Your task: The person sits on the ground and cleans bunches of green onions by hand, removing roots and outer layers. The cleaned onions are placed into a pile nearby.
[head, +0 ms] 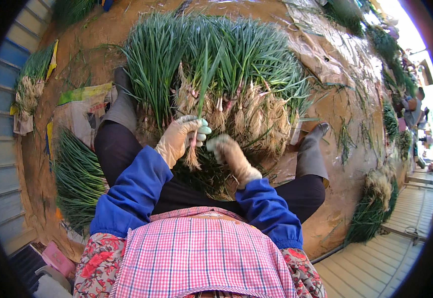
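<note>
My left hand point(181, 138), in a cream glove with pale green fingertips, grips a single young garlic plant point(192, 158). Its leaves point away from me and its pale roots hang toward my lap. Just right of it, my right hand point(232, 154) is blurred by motion, in a similar glove with the fingers curled. Whether it holds anything is unclear. Beyond both hands lies a wide heap of green garlic plants point(216, 56), leaves away from me and tangled roots point(246, 115) nearer. Loose green leaf scraps point(205, 178) lie below my hands, between my legs.
My booted legs flank the heap. Another garlic pile point(78, 178) lies by my left leg, near printed sacking point(82, 106). More bundles lie at far left point(32, 82) and right point(374, 201). A corrugated metal wall point(4, 149) borders the left. Another person point(413, 110) is at far right.
</note>
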The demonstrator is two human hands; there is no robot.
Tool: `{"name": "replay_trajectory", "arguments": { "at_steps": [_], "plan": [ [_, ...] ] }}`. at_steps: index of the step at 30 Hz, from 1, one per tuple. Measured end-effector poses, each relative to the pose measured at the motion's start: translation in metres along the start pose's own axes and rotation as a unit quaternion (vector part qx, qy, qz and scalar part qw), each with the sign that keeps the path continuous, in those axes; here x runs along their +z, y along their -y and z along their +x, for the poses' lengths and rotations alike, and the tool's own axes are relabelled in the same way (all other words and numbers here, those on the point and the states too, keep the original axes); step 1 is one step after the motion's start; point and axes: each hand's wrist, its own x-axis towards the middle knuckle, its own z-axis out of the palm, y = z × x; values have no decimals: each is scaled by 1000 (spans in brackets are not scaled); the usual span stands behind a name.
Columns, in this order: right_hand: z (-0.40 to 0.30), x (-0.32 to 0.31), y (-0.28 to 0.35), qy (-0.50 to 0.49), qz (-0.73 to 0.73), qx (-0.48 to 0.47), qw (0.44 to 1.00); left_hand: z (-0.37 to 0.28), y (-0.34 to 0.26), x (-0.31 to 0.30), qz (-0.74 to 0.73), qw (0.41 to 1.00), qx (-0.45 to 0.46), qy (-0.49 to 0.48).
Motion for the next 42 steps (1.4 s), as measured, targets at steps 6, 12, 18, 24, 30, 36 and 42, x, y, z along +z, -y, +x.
{"name": "replay_trajectory", "arguments": {
  "at_steps": [6,12,18,24,30,36,42],
  "plan": [
    [70,-6,54,-109,338,310,882,3,4,17,70,995,-49,-54],
    [65,12,73,-277,646,139,697,8,1,9,-3,994,-101,-47],
    [31,-13,47,201,-189,261,925,-2,-41,-8,-73,984,161,-39],
    [112,4,77,-121,-206,18,971,3,-39,-17,-116,984,59,-121],
    [180,9,62,3,-412,192,890,12,-40,-19,-10,982,116,-147],
    [98,5,69,30,-50,173,983,24,-18,-25,77,979,91,-166],
    [50,12,78,73,274,142,948,23,-15,-21,-4,997,27,-69]
  ]
}}
